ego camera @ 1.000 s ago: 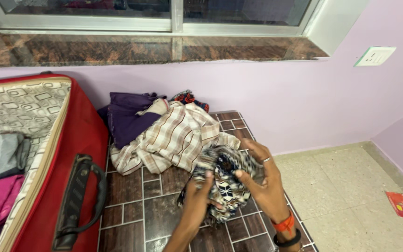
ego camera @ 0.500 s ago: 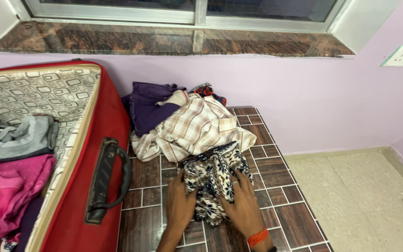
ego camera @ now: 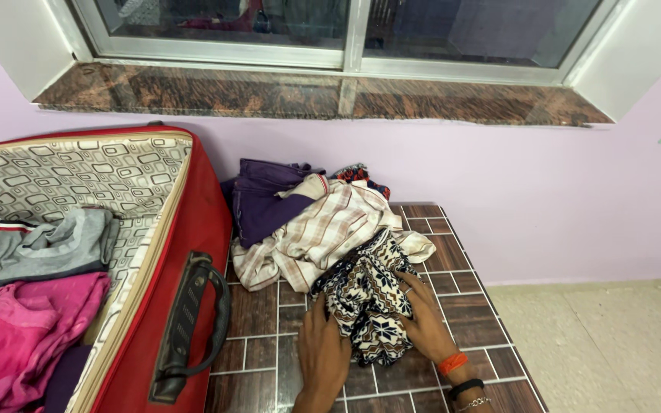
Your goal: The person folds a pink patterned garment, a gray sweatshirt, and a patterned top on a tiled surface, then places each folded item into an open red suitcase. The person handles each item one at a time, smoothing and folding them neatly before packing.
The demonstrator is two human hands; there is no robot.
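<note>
Hands press flat and open on a patterned cloth (ego camera: 365,302): left hand (ego camera: 321,353) at its near-left edge, right hand (ego camera: 424,320) on its right side. The bundle lies on the tiled table (ego camera: 483,306), long axis running near to far, its far end touching the checked shirt (ego camera: 323,233). Left stands an open red suitcase (ego camera: 193,229).

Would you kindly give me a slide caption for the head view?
Both hands, left hand and right hand, press a patterned garment on a tiled table beside an open red suitcase.
</note>
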